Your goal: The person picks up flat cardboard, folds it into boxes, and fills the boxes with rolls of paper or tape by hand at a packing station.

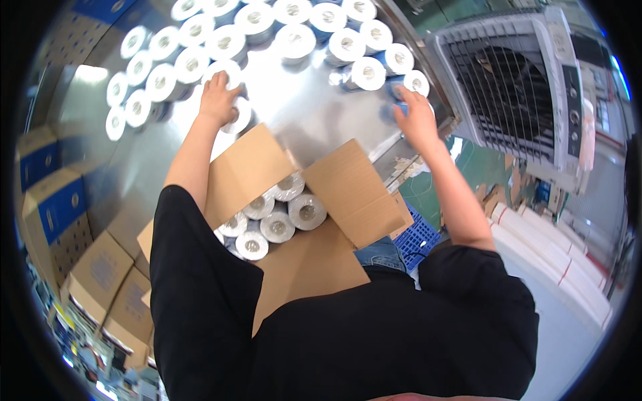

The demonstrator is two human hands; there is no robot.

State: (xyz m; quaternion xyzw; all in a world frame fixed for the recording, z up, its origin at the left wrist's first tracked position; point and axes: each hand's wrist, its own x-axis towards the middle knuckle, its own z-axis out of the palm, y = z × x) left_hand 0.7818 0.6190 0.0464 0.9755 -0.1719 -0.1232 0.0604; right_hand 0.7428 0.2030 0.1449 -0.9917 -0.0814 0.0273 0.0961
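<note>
Many white rolls (225,43) with round hollow cores stand on the metal table (294,100), in a curved band along its far side. My left hand (219,100) is spread over the near edge of the left group, its fingers touching a roll (225,69) and its thumb beside another roll (238,115). On the right, my right hand (416,119) reaches to the end of the band, fingers and thumb apart, next to a roll (416,83). Close to my body, an open cardboard box (311,267) holds several plastic-wrapped rolls (277,227), its flaps folded outward.
A large grey fan unit (515,87) stands beyond the table's right edge. Brown cartons (100,274) and blue-and-tan boxes (53,207) line the left side. A blue plastic crate (418,237) sits low at the right, and long white wrapped bundles (548,244) lie farther right.
</note>
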